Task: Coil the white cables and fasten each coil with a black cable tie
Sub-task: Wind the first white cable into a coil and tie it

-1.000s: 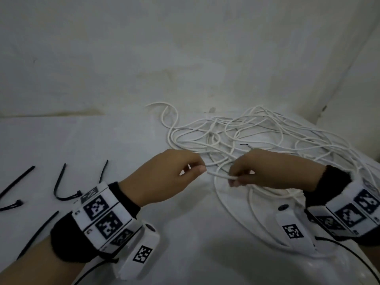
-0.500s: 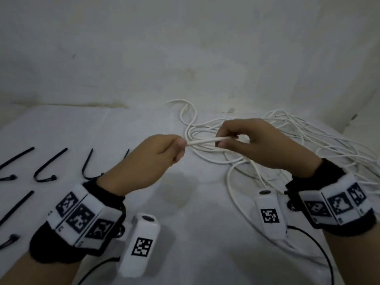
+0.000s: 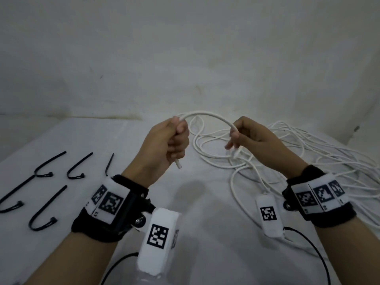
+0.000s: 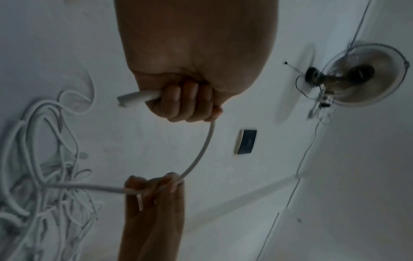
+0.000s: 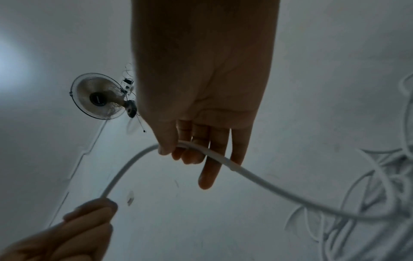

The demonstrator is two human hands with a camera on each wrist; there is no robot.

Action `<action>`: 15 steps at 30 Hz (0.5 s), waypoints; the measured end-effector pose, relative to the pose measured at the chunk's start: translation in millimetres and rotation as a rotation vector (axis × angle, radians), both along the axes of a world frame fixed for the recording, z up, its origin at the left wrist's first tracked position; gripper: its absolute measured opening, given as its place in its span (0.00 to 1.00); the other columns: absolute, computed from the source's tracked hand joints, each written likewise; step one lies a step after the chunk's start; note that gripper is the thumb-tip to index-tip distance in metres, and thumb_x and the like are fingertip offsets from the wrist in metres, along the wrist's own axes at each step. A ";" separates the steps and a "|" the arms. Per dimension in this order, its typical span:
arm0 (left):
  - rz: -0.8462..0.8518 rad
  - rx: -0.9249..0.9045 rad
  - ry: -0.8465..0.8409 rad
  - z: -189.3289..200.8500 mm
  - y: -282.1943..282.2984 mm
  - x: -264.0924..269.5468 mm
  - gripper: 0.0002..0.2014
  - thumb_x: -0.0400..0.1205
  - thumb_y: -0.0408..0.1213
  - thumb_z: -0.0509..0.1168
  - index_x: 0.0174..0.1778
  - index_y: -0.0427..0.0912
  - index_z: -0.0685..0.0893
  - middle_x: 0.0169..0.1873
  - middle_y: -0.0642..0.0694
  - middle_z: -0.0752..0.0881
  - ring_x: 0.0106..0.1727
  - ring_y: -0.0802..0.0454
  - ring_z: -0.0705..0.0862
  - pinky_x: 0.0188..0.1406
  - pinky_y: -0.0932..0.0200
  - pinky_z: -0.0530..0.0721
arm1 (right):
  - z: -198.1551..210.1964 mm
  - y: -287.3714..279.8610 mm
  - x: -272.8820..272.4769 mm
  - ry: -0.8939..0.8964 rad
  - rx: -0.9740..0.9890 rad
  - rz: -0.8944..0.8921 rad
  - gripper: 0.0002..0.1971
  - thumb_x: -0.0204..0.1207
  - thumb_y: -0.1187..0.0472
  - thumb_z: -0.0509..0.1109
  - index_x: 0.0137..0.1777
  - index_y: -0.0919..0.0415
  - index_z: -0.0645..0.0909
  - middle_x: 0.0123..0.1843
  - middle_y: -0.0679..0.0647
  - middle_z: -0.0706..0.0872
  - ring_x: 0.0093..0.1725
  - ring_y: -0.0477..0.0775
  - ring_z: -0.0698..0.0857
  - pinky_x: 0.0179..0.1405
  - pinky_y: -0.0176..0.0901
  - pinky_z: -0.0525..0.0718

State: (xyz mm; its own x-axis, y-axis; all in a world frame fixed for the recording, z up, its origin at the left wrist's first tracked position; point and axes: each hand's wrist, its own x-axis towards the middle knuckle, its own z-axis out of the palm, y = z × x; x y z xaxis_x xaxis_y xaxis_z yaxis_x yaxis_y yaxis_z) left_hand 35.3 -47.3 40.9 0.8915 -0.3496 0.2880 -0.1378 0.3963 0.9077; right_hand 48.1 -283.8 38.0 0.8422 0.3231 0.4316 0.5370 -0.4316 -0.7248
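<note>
Two grips on one white cable (image 3: pixel 207 115). Left hand (image 3: pixel 164 147) fisted round it near the free end, fingers (image 4: pixel 187 100) curled tight, the cut tip (image 3: pixel 178 165) poking out below the fist: probably held so as to anchor the start of a coil and keep the end from slipping back through. Right hand (image 3: pixel 253 138) pinching the same cable farther along between thumb and the first fingers, one finger (image 5: pixel 208 176) left straight and idle: a light hold, judged to let the cable slide and feed while the next turn is shaped. Between the two hands, a short raised arch of cable, both hands lifted clear of the table (image 3: pixel 82 140), likely the first bend of a loop, not yet closed into a full turn. From the right-hand pinch, the cable dropping away to the tangled heap of white cables (image 3: pixel 308 161) lying loose on the table's right side, behind and beside the right wrist. No finished coil in sight, so the job judged barely begun. Several black cable ties (image 3: pixel 43 173) laid out apart on the left of the table, untouched, each bent in a hook, presumably parked within the left hand's reach for fastening once a coil is wound. Risk ahead, as a guess: snagging in the heap as slack gets drawn out.
</note>
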 end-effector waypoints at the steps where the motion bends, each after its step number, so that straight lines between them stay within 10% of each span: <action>1: -0.015 -0.117 0.044 2.9 5.1 2.7 0.22 0.89 0.39 0.44 0.28 0.45 0.70 0.17 0.57 0.62 0.18 0.62 0.58 0.16 0.69 0.57 | -2.9 -1.7 1.9 0.009 -0.012 -0.015 0.06 0.81 0.58 0.63 0.45 0.59 0.74 0.34 0.57 0.84 0.41 0.50 0.89 0.46 0.39 0.80; 6: -0.009 -0.436 0.094 14.9 35.5 22.2 0.26 0.90 0.39 0.43 0.25 0.47 0.74 0.16 0.55 0.64 0.17 0.61 0.62 0.16 0.69 0.63 | -11.7 -15.8 4.8 -0.035 -0.032 -0.081 0.03 0.85 0.60 0.59 0.49 0.52 0.72 0.28 0.52 0.77 0.28 0.50 0.79 0.37 0.41 0.78; 15: 0.047 -0.370 0.062 5.7 10.1 25.5 0.18 0.90 0.39 0.42 0.33 0.44 0.66 0.16 0.55 0.64 0.18 0.61 0.62 0.18 0.69 0.65 | -1.8 14.1 -32.1 -0.329 -0.798 -0.101 0.01 0.80 0.57 0.67 0.49 0.52 0.79 0.34 0.44 0.82 0.35 0.49 0.79 0.32 0.43 0.71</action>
State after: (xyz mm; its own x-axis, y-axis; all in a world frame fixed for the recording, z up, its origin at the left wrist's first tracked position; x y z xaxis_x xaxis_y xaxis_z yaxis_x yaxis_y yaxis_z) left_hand 60.8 -37.2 46.6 0.9239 -0.1898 0.3323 -0.1134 0.6935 0.7114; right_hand 15.9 -269.7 36.2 0.7557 0.5633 0.3340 0.5976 -0.8018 0.0001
